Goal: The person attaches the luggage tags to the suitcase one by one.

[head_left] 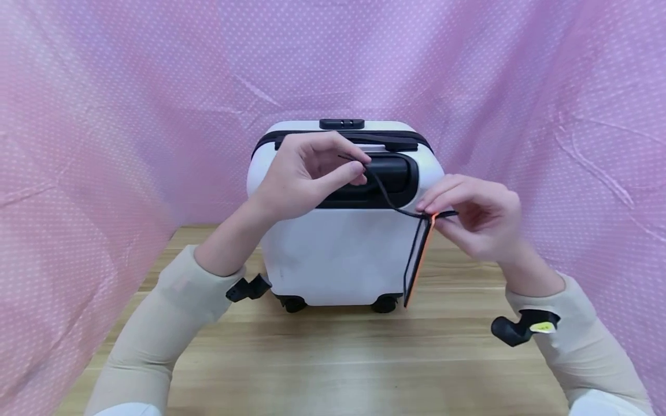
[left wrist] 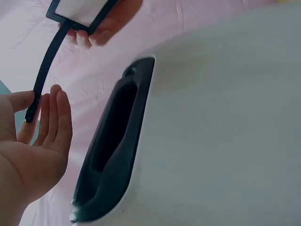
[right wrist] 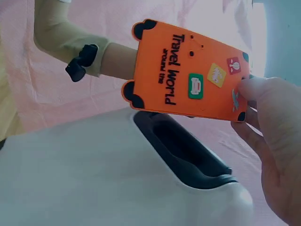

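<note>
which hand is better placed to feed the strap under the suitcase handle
Probably the left hand: it pinches the strap near its free end, in front of the suitcase handle, while the right hand holds the orange tag off to one side.

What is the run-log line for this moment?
left grip: pinches black strap near its end | right grip: holds orange luggage tag | strap: spans between grips | white suitcase: on wooden surface

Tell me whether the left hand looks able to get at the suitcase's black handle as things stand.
Probably yes: the left hand is near the black handle, and only the thin strap crosses in front in the head view. It pinches that strap, though, so it would likely have to let go first.
</note>
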Tool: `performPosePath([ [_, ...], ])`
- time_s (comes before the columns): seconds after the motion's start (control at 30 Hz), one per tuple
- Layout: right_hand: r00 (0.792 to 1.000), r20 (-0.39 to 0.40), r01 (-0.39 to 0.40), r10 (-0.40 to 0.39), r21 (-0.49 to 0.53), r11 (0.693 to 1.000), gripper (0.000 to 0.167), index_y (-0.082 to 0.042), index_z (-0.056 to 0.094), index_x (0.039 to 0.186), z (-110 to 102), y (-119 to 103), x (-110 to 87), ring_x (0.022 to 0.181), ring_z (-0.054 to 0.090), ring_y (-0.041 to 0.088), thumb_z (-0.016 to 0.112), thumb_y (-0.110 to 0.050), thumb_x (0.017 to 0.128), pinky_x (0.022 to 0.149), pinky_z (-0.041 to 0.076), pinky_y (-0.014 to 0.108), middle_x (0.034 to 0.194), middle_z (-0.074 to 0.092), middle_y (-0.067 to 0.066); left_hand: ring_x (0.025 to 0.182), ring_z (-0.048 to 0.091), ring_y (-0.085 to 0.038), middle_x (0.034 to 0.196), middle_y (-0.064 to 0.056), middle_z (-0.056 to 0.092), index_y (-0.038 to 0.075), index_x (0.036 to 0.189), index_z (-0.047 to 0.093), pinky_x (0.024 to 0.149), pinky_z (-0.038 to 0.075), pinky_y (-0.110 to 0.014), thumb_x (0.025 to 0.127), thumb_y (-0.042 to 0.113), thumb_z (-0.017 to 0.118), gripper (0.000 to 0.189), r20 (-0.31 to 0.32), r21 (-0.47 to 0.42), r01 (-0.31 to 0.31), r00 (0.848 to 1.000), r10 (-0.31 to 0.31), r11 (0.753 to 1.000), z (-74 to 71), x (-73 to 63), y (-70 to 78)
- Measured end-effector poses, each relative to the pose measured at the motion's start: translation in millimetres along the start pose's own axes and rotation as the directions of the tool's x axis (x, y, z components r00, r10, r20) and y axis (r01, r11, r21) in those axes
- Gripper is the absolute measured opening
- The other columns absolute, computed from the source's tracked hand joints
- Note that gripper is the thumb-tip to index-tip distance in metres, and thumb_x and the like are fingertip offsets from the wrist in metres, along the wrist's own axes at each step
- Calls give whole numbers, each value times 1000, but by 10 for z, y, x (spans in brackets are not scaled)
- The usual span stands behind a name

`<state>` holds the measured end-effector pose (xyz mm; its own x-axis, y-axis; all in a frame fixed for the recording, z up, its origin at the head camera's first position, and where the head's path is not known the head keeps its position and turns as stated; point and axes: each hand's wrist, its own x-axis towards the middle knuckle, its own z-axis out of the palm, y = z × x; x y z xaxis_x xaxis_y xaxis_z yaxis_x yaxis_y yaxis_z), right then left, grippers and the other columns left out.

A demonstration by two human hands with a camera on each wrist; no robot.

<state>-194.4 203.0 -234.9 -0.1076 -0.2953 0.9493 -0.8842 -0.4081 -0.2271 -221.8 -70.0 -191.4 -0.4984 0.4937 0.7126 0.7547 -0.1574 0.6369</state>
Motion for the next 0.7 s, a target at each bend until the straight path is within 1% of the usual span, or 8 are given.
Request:
performPosePath([
  [0.1, 1000, -3, -29, 29, -5, 1000, 14, 26, 65, 87, -73, -41, 74, 94, 76, 27, 76, 17, 86, 88, 61, 26, 97, 79, 21, 90, 78, -23, 101, -16, 79, -9, 104, 77, 88, 65, -32, 92, -7, 73, 13, -29, 187, -113, 992, 121, 976, -119, 11, 0],
  [0.17, 998, 10, -54, 54, -17, 998, 14, 27, 64, 89, -129, -61, 130, 95, 76, 26, 75, 18, 86, 88, 61, 25, 98, 79, 21, 94, 78, -21, 103, -15, 80, -6, 104, 79, 91, 63, -28, 91, -5, 75, 13, -48, 329, -159, 982, 185, 931, -224, 24, 1],
  [0.23, 997, 30, -75, 77, -51, 996, 15, 28, 64, 91, -185, -73, 184, 95, 76, 24, 74, 17, 87, 89, 61, 23, 99, 79, 20, 97, 78, -20, 104, -15, 80, -4, 105, 80, 94, 62, -27, 93, -1, 75, 13, -65, 471, -158, 975, 213, 868, -348, 40, -11],
  [0.37, 988, 62, -134, 144, -154, 979, 19, 29, 64, 95, -319, -77, 259, 95, 76, 18, 73, 13, 91, 89, 60, 20, 101, 79, 16, 101, 78, -23, 107, -14, 82, -1, 107, 82, 97, 62, -31, 94, 5, 75, 16, -137, 613, -39, 978, 155, 789, -571, 58, -85],
  [0.47, 974, 84, -182, 208, -252, 950, 19, 28, 63, 98, -428, -76, 283, 94, 74, 14, 72, 12, 93, 85, 60, 17, 105, 80, 10, 103, 78, -25, 110, -14, 82, 1, 110, 82, 98, 62, -34, 94, 6, 74, 18, -188, 616, 74, 980, 56, 784, -687, 50, -155],
  [0.53, 964, 93, -208, 251, -330, 921, 18, 27, 64, 100, -491, -74, 293, 91, 73, 10, 70, 11, 94, 81, 58, 13, 107, 80, 4, 105, 78, -24, 113, -13, 82, 3, 113, 82, 98, 62, -32, 95, 9, 74, 21, -202, 627, 140, 979, -13, 767, -735, 34, -196],
  [0.63, 947, 93, -236, 307, -448, 862, 15, 24, 66, 104, -565, -65, 315, 82, 69, 4, 67, 12, 95, 73, 56, 9, 108, 79, -5, 108, 79, -22, 116, -11, 82, 7, 116, 83, 99, 61, -29, 96, 14, 73, 23, -203, 647, 198, 976, -84, 737, -769, 13, -243],
  [0.7, 938, 76, -256, 337, -504, 825, 14, 22, 67, 107, -595, -57, 338, 76, 67, 1, 65, 15, 94, 68, 54, 8, 106, 78, -9, 110, 78, -21, 117, -10, 82, 9, 117, 83, 100, 60, -26, 96, 16, 73, 24, -196, 662, 206, 976, -98, 721, -780, 6, -271],
])
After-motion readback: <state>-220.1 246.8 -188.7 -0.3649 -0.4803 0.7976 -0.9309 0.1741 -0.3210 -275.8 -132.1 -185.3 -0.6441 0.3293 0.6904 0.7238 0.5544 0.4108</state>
